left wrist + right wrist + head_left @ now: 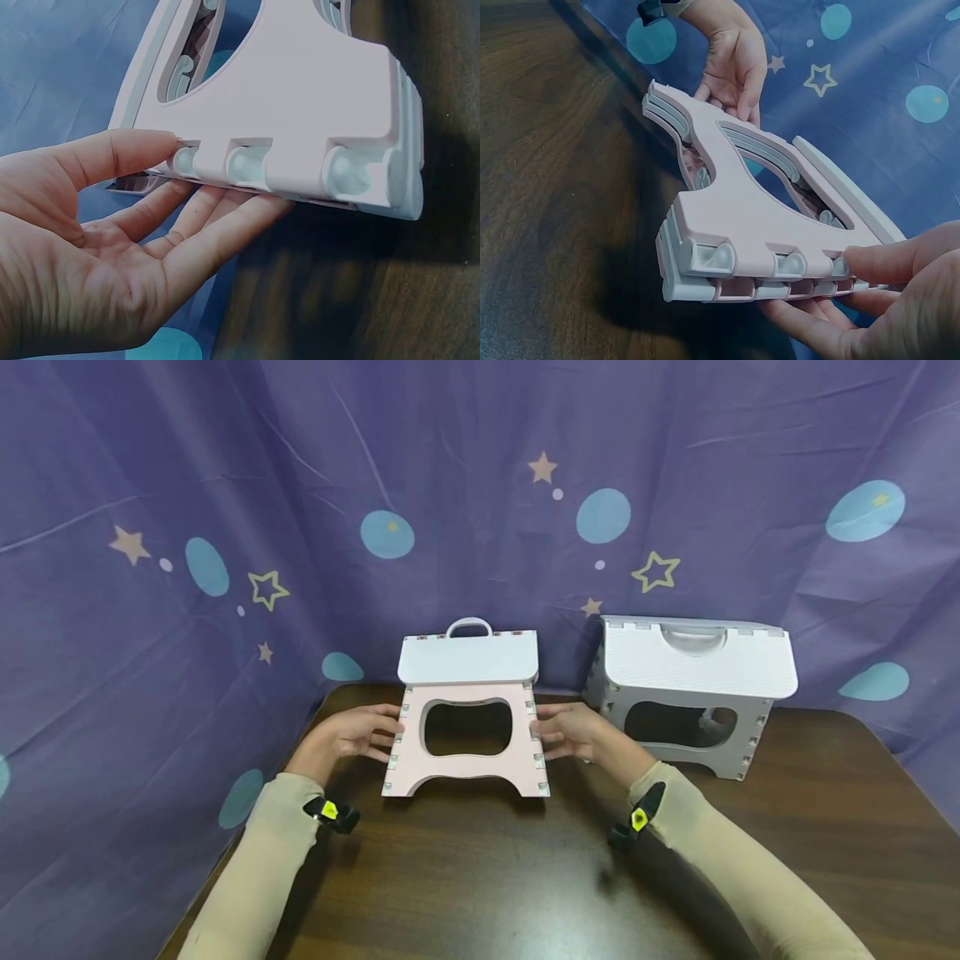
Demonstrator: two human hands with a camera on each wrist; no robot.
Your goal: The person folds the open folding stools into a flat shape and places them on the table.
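A pink folding step stool (465,766) with a white top (468,660) and a carry handle (469,622) is held between both hands. My left hand (367,732) grips its left side edge, the thumb on the front panel and the fingers behind, as the left wrist view shows on the pink panel (315,82). On the opposite edge my right hand (573,731) pinches the stool the same way. In the right wrist view the two leg panels (757,217) lie close together, and a shadow falls on the table beside them.
A grey and white folding stool (697,660) stands opened at the right, close to my right hand. Under it all is a brown wooden table (480,877). A purple patterned curtain (480,485) hangs behind and along the left side.
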